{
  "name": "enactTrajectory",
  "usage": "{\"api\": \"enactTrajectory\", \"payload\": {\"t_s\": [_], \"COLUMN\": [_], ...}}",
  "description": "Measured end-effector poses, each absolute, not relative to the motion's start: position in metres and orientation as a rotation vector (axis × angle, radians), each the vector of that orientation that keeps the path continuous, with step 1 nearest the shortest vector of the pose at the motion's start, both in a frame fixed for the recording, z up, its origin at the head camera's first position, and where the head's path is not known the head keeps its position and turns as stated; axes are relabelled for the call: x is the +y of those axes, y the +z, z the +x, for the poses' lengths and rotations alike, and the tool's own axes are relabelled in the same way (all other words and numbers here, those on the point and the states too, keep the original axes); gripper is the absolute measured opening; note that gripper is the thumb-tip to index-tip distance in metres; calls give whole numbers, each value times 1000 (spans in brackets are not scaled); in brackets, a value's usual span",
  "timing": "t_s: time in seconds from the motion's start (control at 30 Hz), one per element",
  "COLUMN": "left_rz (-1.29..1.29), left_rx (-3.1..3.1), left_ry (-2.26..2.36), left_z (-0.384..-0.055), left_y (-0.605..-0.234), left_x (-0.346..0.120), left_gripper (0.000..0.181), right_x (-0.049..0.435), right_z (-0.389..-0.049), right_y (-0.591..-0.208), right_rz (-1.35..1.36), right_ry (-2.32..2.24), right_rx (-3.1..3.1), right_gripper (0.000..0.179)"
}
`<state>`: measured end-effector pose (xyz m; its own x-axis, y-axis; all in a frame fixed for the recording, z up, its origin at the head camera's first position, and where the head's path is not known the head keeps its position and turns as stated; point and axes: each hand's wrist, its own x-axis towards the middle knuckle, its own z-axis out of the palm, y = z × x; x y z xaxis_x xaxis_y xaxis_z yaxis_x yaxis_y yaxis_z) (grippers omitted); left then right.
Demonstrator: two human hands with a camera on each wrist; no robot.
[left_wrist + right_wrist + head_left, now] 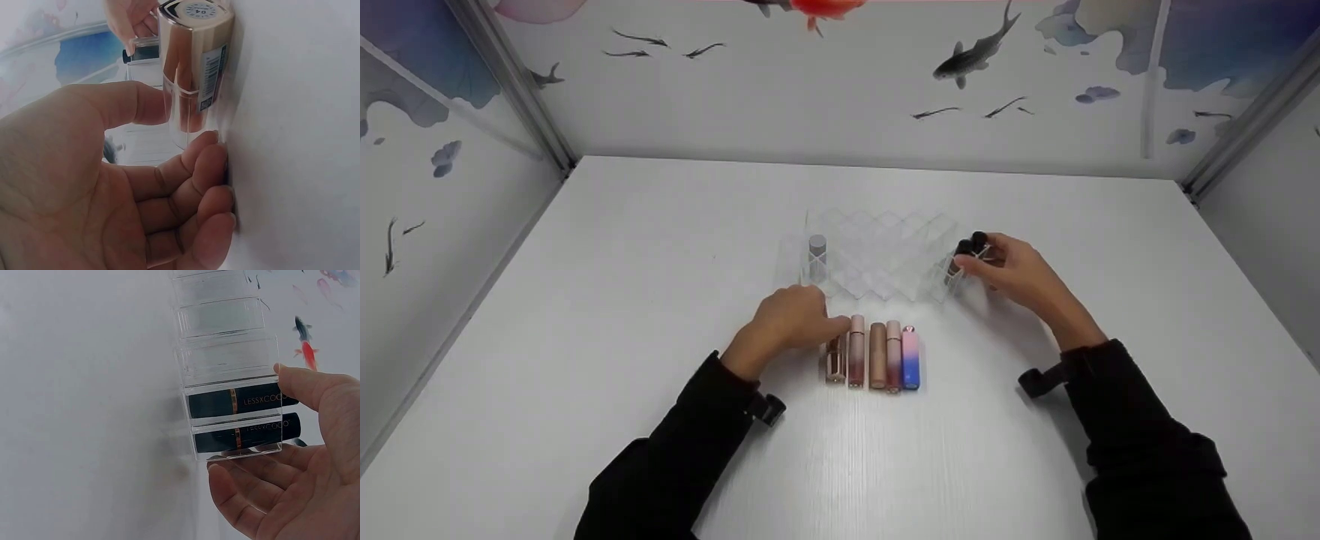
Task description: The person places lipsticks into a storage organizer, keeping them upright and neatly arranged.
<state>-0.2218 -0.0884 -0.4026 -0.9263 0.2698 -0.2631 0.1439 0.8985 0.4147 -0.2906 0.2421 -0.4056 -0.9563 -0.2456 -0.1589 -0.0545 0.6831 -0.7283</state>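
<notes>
Organizer (885,259) filling, apparently | pinching leftmost gold tube (835,364), near side, with left grip (789,318) | holding organizer's right end with right grip (1020,274) | likely needing lift, upright turn, far-side lowering

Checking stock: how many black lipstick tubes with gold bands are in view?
2: the outermost black, gold-banded tube and its inner twin stand in neighbouring compartments of the clear plastic organizer, at the end by the right hand. No others show.

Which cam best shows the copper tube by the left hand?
Left wrist: the copper tube is large, barcode label and "04" visible. Head shows it small, partly covered by the left hand. Right wrist doesn't show it.
</notes>
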Motion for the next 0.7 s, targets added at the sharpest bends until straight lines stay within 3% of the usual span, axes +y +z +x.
{"api": "enactTrajectory", "payload": {"t_s": [0.7], "left_rz": [383], "left_rx": [2709], "left_ry": [875], "left_z": [-224], "left_y": [-398], "left_x": [-94], "left_gripper": [46], "right_x": [244], "right_z": [-292], "right_y": [-408], "right_rz": [-252], "right_ry": [-1135], "right_rx": [2663], "right_gripper": [101]}}
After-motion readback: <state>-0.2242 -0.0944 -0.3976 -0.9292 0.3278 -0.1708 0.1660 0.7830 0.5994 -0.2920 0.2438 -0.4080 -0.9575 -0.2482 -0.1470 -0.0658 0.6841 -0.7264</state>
